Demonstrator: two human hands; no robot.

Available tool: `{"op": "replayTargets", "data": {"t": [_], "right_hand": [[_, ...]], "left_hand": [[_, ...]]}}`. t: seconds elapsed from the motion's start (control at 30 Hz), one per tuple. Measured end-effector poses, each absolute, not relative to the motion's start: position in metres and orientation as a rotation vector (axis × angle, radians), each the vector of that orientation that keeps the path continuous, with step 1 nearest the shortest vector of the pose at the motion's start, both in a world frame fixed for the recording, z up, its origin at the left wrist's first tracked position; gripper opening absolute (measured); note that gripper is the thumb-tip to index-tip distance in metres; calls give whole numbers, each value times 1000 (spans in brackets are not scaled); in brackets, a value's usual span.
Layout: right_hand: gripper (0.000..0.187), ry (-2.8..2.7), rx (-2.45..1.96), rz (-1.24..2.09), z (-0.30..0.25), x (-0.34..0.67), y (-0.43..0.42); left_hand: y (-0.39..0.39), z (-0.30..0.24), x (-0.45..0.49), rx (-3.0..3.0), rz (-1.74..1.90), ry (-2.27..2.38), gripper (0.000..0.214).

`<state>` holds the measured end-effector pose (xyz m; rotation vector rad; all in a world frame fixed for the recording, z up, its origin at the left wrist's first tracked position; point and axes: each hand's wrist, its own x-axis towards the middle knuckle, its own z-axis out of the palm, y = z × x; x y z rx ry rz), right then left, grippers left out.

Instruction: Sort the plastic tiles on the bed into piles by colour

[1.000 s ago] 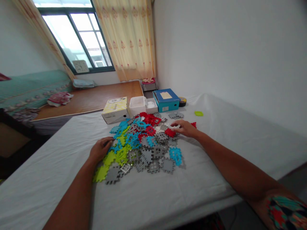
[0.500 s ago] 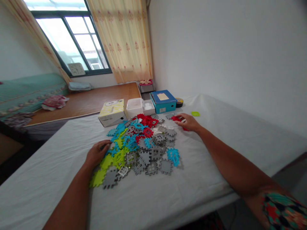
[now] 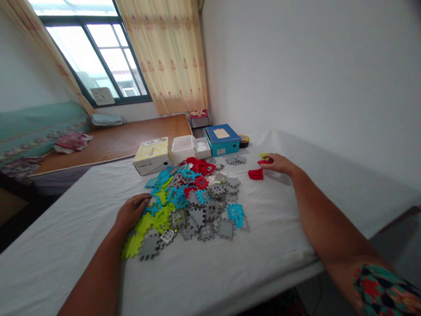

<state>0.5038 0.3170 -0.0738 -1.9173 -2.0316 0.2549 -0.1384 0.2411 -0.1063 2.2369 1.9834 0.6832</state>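
Note:
A pile of interlocking plastic building tiles in blue, red, lime green and grey [image 3: 197, 216] spreads over the white cloth. At the pile's left edge rests my left hand [image 3: 131, 211], its fingers loosely bent beside the blue and green pieces, with nothing visible in them. My right hand [image 3: 279, 163] is out to the right of the pile, thumb and fingers closed on a red tile [image 3: 263, 162]. Just behind that tile lies a lime green tile [image 3: 264, 155], partly hidden by the fingers. Another red tile [image 3: 255, 174] lies nearer me on the cloth.
Behind the pile stand a yellow box [image 3: 151, 156], a white plastic container [image 3: 183, 148] and a blue box [image 3: 222, 139]. A roll of tape [image 3: 244, 141] is beside the blue box. Grey tiles [image 3: 236, 160] lie in front of it. A wall runs along the right.
My right hand has moved right with a red tile, from beside the grey tiles to the lime green one. The other red tile now shows fully. My left hand stays in place.

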Motion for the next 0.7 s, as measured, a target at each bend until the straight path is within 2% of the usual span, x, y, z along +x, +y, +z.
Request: {"op": "replayTargets", "data": {"t": [0.07, 0.13, 0.27, 0.4, 0.5, 0.6, 0.7], "right_hand": [[58, -1948, -2052, 230, -73, 517, 317], [59, -1935, -2140, 354, -74, 526, 316], [60, -2020, -2080, 571, -74, 524, 312], [46, -1908, -2174, 546, -70, 515, 310], [38, -1845, -2168, 289, -64, 504, 308], [31, -1869, -1916, 1, -60, 474, 303], [28, -2102, -1460, 173, -61, 424, 292]], "left_hand": [[241, -106, -138, 2237, 681, 1985, 46], [240, -105, -138, 2229, 672, 1991, 46], [239, -103, -136, 2208, 652, 2003, 47], [239, -102, -135, 2215, 657, 1986, 48], [240, -103, -136, 2222, 664, 1978, 47], [239, -105, -136, 2211, 670, 1997, 47], [239, -107, -136, 2206, 684, 2001, 46]]}}
